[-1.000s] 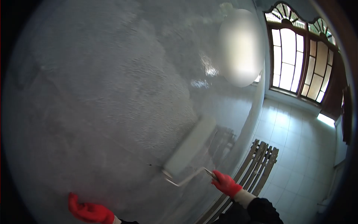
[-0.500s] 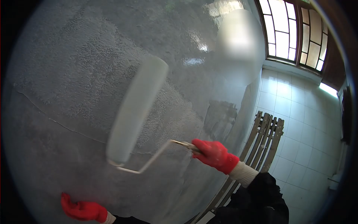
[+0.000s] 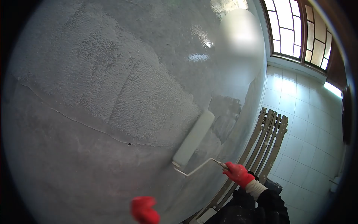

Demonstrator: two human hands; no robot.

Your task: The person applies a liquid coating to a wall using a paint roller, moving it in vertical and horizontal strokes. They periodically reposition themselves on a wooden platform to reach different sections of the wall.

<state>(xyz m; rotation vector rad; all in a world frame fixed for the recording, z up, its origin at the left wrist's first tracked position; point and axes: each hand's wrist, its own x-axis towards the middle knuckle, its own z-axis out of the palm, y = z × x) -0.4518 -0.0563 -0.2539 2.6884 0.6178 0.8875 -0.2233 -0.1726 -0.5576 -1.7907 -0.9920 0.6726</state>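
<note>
My right hand (image 3: 238,173), in a red glove with a white cuff, grips the handle of a paint roller (image 3: 193,139). The white roller sleeve lies tilted against the grey wall (image 3: 93,93), at the edge of a wet, stippled patch of fresh paint. A thin wire frame joins the sleeve to the handle. My left hand (image 3: 144,210), also in a red glove, hovers blurred at the bottom of the view and holds nothing that I can see; whether it touches the wall I cannot tell.
A thin crack (image 3: 82,123) runs across the wall below the wet paint. Wooden slats (image 3: 270,138) lean against the wall on the right. Beyond them lies a white tiled floor (image 3: 309,123), and wood-framed windows (image 3: 294,30) let in bright light.
The roller swept from the lower right up and left across the wall, then came back down to the right. My left hand moved right along the bottom of the view.
</note>
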